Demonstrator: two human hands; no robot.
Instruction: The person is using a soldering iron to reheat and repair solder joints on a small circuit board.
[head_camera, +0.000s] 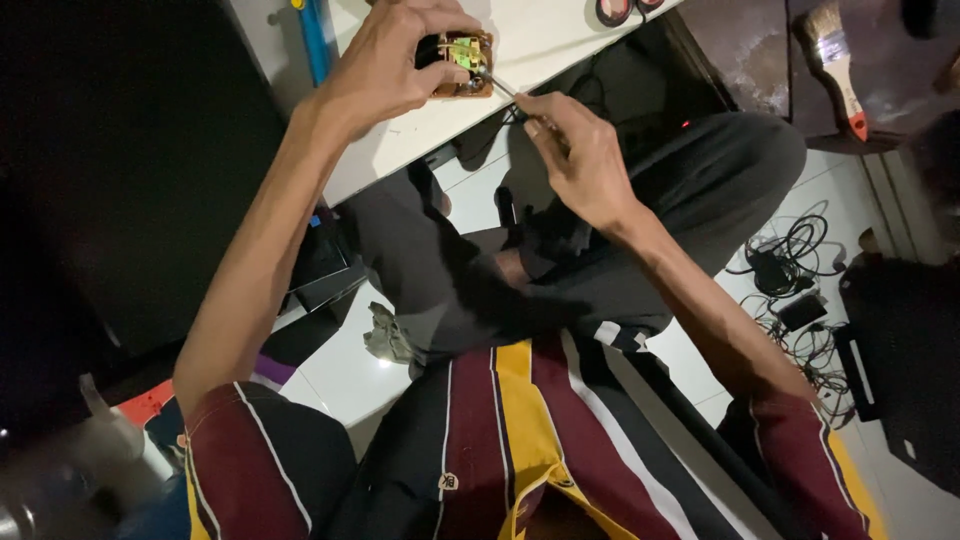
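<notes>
We clamp our left hand (395, 60) around the board (462, 62) on the table (540, 40); our right hand (580, 160) pinches a screwdriver (503, 88), tip touching the board.

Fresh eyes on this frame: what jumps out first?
Top centre, the left hand grips a small brown device with a green part on the white table, while the right hand pokes a thin metal tool into it. Lower down, the bold maroon, yellow and black striped shirt fills the foreground. At top right lies a paintbrush; cables tangle on the floor at right.
</notes>
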